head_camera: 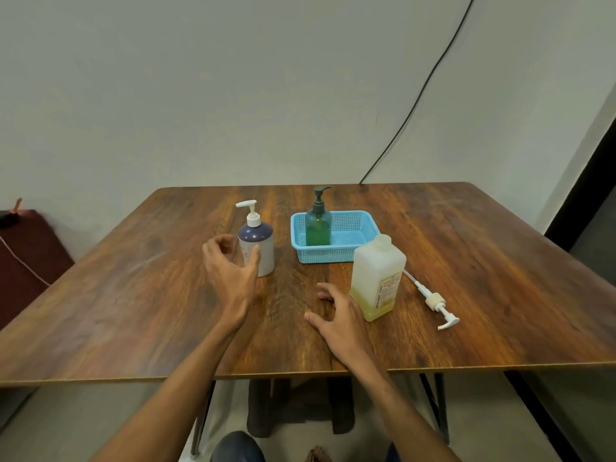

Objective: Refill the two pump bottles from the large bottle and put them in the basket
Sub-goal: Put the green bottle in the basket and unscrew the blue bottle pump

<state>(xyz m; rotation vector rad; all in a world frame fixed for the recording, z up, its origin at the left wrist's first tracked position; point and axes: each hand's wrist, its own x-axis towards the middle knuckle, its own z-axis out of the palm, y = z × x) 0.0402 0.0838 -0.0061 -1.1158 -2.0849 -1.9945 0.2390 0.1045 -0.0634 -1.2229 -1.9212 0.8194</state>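
From the head view I see my left hand open and curled just beside the white pump bottle with the dark blue shoulder, not clearly gripping it; my right hand rests spread on the wooden counter next to the large translucent bottle, uncapped, its pump lying beside it. The green pump bottle already stands in the light blue plastic basket. I judge the white bottle rigid, smooth, possibly slick; I'd grip mid-body, not the pump head.
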